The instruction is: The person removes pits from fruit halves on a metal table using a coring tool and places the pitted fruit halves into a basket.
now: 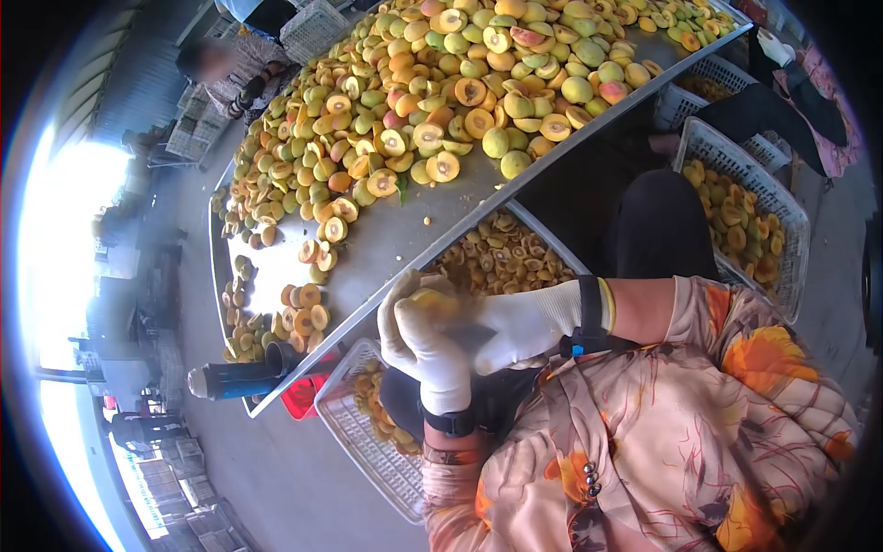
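My left hand (425, 345), in a white glove with a dark band at the wrist, is curled round a yellow-orange fruit (436, 305). Touching or nearly touching it from the right is my right hand (522, 324), also gloved in white. Its fingers are smeared by motion, so what they hold cannot be made out. Both hands are over my lap at the near edge of a metal table (441, 216). Many whole and halved yellow-green fruits (428, 138) are heaped on the table. Below its edge, pits or fruit pieces (506, 253) fill a container.
A white crate (363, 460) with fruit halves stands below my left hand. Another fruit-filled crate (791, 221) is at the right. A blue cylinder (230, 380) is at the table's left corner, beside a red container (302, 397). Co-workers sit at the upper left and upper right.
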`<state>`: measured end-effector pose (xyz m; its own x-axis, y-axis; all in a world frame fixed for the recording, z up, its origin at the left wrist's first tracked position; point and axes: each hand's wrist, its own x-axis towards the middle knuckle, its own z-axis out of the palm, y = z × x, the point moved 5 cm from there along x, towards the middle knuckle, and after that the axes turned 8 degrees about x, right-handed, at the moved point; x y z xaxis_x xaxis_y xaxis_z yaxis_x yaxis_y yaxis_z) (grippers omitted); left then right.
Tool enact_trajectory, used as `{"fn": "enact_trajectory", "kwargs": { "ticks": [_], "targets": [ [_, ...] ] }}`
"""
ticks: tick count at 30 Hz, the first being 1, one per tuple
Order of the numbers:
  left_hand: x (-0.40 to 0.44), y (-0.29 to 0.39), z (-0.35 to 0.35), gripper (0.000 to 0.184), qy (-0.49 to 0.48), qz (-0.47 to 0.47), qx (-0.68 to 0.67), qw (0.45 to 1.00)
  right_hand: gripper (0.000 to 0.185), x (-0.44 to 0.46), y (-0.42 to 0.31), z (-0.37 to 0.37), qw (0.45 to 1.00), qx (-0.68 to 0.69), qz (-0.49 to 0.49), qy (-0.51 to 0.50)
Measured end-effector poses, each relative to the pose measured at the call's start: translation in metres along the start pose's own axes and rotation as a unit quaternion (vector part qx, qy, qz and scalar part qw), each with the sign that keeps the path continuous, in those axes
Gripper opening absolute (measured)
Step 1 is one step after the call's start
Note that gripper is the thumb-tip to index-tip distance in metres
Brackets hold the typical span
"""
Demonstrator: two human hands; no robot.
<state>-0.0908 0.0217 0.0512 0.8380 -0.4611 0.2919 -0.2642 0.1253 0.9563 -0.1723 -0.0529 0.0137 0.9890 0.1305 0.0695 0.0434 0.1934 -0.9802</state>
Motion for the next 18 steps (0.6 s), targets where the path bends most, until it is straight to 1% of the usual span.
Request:
{"fn": "enact_trajectory", "kwargs": {
  "ticks": [1, 4, 6, 8, 11, 12, 14, 15, 16, 17, 18],
  "targets": [
    [0.000, 0.000, -0.001, 0.053, -0.010, -0.015, -0.003, 1.000, 0.011, -0.003, 0.000, 0.002, 0.998, 0.039, 0.039, -0.012],
    [0.000, -0.010, 0.002, 0.052, -0.096, -0.100, -0.105, 0.985, 0.013, -0.013, -0.003, 0.008, 0.968, 0.197, 0.141, -0.065],
    [-0.001, -0.014, 0.004, 0.055, -0.115, -0.119, -0.153, 0.974, 0.014, -0.019, -0.005, 0.013, 0.931, 0.294, 0.191, -0.101],
    [-0.004, -0.012, 0.011, 0.056, -0.119, -0.144, -0.223, 0.957, 0.014, -0.023, -0.010, 0.014, 0.896, 0.374, 0.201, -0.129],
    [-0.007, -0.003, 0.009, 0.057, -0.087, -0.189, -0.195, 0.958, 0.014, -0.024, -0.009, 0.016, 0.846, 0.460, 0.212, -0.169],
    [-0.006, -0.002, 0.006, 0.057, -0.081, -0.187, -0.174, 0.963, 0.015, -0.023, -0.008, 0.015, 0.830, 0.480, 0.216, -0.183],
    [-0.009, -0.001, -0.002, 0.057, -0.071, -0.184, -0.131, 0.972, 0.014, -0.024, -0.008, 0.018, 0.818, 0.483, 0.212, -0.229],
    [-0.008, -0.018, -0.008, 0.057, -0.102, -0.250, -0.308, 0.912, 0.014, -0.022, -0.008, 0.019, 0.820, 0.476, 0.208, -0.239],
    [-0.006, -0.032, -0.011, 0.055, -0.139, -0.342, -0.494, 0.787, 0.015, -0.021, -0.008, 0.020, 0.822, 0.469, 0.204, -0.250],
    [-0.007, -0.037, -0.026, 0.054, -0.052, -0.335, -0.359, 0.870, 0.015, -0.018, -0.014, 0.021, 0.833, 0.452, 0.200, -0.250],
    [-0.010, -0.037, -0.044, 0.053, 0.033, -0.318, -0.211, 0.924, 0.015, -0.016, -0.016, 0.021, 0.844, 0.434, 0.193, -0.247]
  ]
}}
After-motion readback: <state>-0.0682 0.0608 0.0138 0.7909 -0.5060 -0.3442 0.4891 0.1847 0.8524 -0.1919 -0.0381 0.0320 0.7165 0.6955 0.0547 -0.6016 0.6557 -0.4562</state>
